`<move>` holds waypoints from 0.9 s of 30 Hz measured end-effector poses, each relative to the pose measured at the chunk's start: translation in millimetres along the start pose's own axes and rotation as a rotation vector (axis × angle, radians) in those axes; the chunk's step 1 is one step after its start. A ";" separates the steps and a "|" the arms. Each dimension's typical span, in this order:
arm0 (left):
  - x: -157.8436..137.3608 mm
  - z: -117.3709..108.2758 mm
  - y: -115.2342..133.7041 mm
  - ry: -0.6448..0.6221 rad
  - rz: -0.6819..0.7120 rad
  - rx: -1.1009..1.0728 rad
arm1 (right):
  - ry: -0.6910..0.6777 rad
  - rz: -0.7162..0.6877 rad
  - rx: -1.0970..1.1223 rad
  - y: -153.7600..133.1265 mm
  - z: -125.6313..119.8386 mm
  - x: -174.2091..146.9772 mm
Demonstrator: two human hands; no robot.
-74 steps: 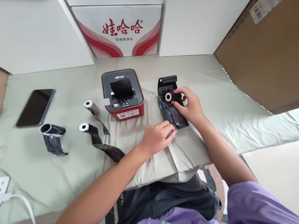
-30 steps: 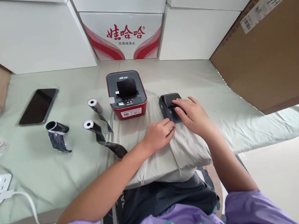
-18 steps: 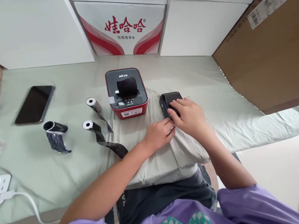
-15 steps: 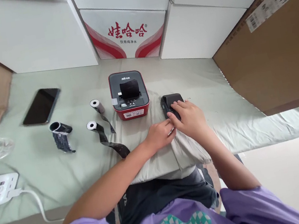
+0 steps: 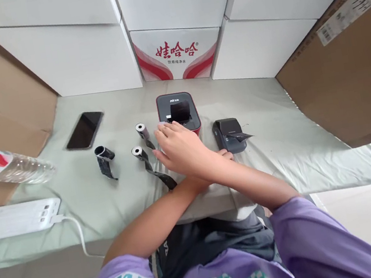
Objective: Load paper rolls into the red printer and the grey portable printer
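My right hand reaches across over my left wrist. Its fingers are stretched out with the thumb apart, at the front of a red and black label printer, covering part of it. Black paper sticks up from that printer's slot. My left hand is mostly hidden under the right forearm; its outstretched fingertips touch the front left corner of a small black portable printer. A black strip pokes out of that small printer. Left of my right hand stand two paper rolls, a nearer one and a farther one, with dark strips trailing.
A dark peeled roll and a phone lie to the left. Beyond them are a water bottle and a white power bank with a cable. White boxes line the back; a cardboard carton stands right.
My right hand has left the small printer and crossed leftward over my left arm to the red and black printer. The small printer's black strip now shows. The view has shifted.
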State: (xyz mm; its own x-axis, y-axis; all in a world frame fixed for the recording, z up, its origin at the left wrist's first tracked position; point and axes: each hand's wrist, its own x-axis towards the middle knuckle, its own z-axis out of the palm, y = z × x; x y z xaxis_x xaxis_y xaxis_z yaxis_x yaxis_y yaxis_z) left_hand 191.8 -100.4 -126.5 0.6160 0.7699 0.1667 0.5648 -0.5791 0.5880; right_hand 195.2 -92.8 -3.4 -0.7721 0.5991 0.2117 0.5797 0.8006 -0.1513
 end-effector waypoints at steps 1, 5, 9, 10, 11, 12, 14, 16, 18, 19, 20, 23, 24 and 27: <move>0.3 0.4 -2.5 -0.014 0.033 -0.010 | -0.023 0.022 -0.030 -1.9 3.1 7.0; 3.8 10.2 -11.8 -0.025 0.028 -0.037 | -0.070 0.096 -0.073 -3.2 7.1 19.7; 8.1 19.0 -13.5 -0.020 -0.004 -0.034 | -0.050 0.130 -0.099 -7.0 8.8 27.8; 8.9 19.9 -12.8 -0.009 -0.018 -0.025 | -0.038 0.127 -0.113 -8.9 10.5 30.0; 9.7 20.4 -11.8 0.000 -0.035 -0.013 | -0.027 0.120 -0.126 -10.9 12.6 32.0; 10.4 20.4 -10.6 0.006 -0.053 -0.001 | -0.020 0.114 -0.136 -13.0 14.8 33.5; 11.7 19.3 -8.2 0.006 -0.087 0.010 | -0.026 0.107 -0.155 -16.5 18.5 35.4; 12.4 16.2 -5.9 0.000 -0.115 0.003 | -0.043 0.121 -0.176 -18.5 19.5 36.9; 12.6 11.0 -3.6 -0.015 -0.126 -0.011 | -0.064 0.134 -0.176 -18.2 17.1 39.8; 12.6 7.9 -2.4 -0.025 -0.125 -0.020 | -0.076 0.134 -0.166 -17.0 15.1 42.1; 12.5 4.7 -1.2 -0.032 -0.120 -0.031 | -0.091 0.131 -0.154 -15.2 12.8 44.9; 12.2 -2.8 1.8 -0.048 -0.119 -0.053 | -0.124 0.123 -0.135 -8.2 8.2 53.5; 12.2 -3.7 2.1 -0.051 -0.125 -0.058 | -0.125 0.126 -0.132 -6.2 7.9 55.1; 11.6 -1.6 0.4 -0.065 -0.117 -0.074 | -0.091 0.154 -0.096 -3.3 9.1 51.0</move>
State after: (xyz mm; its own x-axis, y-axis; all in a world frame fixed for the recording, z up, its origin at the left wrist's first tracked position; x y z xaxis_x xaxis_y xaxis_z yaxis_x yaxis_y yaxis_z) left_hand 198.3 -91.3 -123.1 0.5838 0.8107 0.0435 0.5941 -0.4631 0.6577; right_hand 151.6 -64.9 -0.9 -0.6899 0.7163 0.1048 0.7119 0.6976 -0.0812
